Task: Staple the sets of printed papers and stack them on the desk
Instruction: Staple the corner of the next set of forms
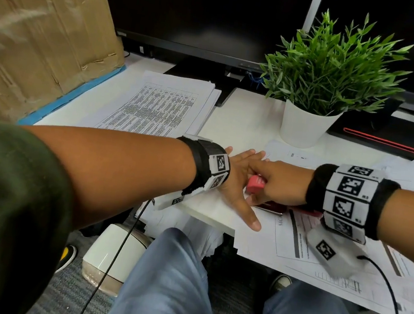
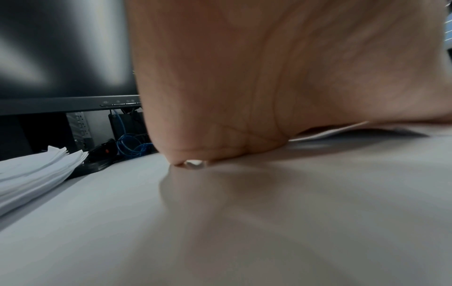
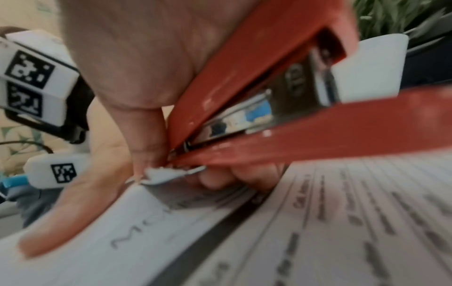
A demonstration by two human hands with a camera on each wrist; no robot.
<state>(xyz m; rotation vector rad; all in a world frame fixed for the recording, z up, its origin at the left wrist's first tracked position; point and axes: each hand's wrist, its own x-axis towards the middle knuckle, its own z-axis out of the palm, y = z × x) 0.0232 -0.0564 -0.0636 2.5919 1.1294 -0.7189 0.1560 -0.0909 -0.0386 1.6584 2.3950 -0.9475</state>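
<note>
Stapling is in hand: right hand [image 1: 280, 184] grips the red stapler [image 3: 264, 92], its mouth over the corner of the printed set [image 3: 159, 175], just beside the left hand [image 1: 239, 185], which lies spread flat on that set at the table [image 1: 243, 116] edge. Beyond the left hand sits a paper stack [image 1: 165, 105] (stapled or not, I cannot tell); loose sheets [image 1: 393, 297] lie under the right wrist, so I judge much remains

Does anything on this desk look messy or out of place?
Yes. The loose printed sheets at the near right lie fanned and askew, overhanging the desk edge. The stack at the left is tidier, though its edges are slightly staggered.
</note>
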